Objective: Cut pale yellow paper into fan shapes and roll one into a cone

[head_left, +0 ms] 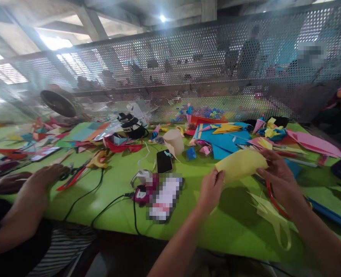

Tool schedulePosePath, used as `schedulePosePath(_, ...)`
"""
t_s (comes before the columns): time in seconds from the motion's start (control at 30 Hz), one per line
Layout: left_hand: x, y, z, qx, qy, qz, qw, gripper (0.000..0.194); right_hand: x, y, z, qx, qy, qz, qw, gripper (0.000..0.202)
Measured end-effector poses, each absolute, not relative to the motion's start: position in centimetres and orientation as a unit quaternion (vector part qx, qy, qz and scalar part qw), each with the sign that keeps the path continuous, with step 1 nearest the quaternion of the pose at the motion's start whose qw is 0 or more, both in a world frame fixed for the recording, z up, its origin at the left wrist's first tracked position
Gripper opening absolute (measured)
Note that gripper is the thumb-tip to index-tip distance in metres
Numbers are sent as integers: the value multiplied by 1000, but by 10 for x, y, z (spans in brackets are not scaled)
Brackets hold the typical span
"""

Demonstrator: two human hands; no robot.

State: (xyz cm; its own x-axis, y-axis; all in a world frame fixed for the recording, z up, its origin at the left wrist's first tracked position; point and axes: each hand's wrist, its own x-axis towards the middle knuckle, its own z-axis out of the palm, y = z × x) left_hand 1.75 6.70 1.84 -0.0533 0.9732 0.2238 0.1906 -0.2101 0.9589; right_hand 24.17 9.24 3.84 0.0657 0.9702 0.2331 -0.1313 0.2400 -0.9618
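A sheet of yellow paper (239, 165), bowed into a curve, is held above the green table between my two hands. My left hand (212, 188) pinches its left edge, thumb on top. At the opposite edge my right hand (277, 173) grips it between thumb and fingers. Yellow paper scraps (271, 215), cut into strips, lie on the table below my right hand. Partly hidden behind my right hand and forearm are red-handled scissors (274, 202). A blue long-shaped tool or case (330, 215) lies right of my right forearm.
A co-worker's hands (46, 173) rest on the table at left, near orange scissors (75, 177) and a yellow glue gun (99, 158). Phones (166, 198), cables and a cream paper roll (174, 141) lie mid-table. Coloured paper (225, 140) lines the back, before a perforated metal screen (164, 77).
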Motion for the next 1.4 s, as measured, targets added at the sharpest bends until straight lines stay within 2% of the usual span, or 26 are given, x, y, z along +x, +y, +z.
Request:
schedulePosePath(0.17, 16, 68, 16, 590, 519, 507, 353, 31, 249, 94, 35, -416, -519, 467, 583, 27)
schedulePosePath(0.3, 16, 68, 15, 572, 506, 522, 380, 32, 248, 91, 35, -419, -487, 513, 569, 30)
schedulePosePath(0.43, 19, 66, 21, 557, 487, 536, 406, 30, 247, 88, 37, -443, -453, 529, 565, 21)
schedulePosePath(0.6, 24, 64, 25, 515, 459, 577, 438, 27, 246, 88, 29, -460, -433, 525, 571, 26)
schedulePosePath(0.73, 26, 65, 20, 473, 471, 607, 432, 32, 242, 86, 27, -446, -433, 537, 571, 30)
schedulePosePath(0.93, 28, 64, 13, 480, 515, 614, 356, 36, 232, 85, 35, -431, -413, 556, 578, 60)
schedulePosePath(1.13, 27, 64, 13, 560, 555, 582, 200, 35, 230, 88, 34, -425, -414, 527, 609, 53)
schedulePosePath(1.23, 26, 65, 15, 556, 565, 589, 160, 35, 229, 87, 35, -397, -406, 541, 621, 47)
schedulePosePath(1.3, 27, 64, 18, 545, 569, 596, 154, 34, 223, 82, 36, -371, -411, 577, 600, 44)
schedulePosePath(1.4, 33, 59, 23, 527, 572, 607, 166, 32, 202, 65, 36, -353, -446, 629, 530, 51)
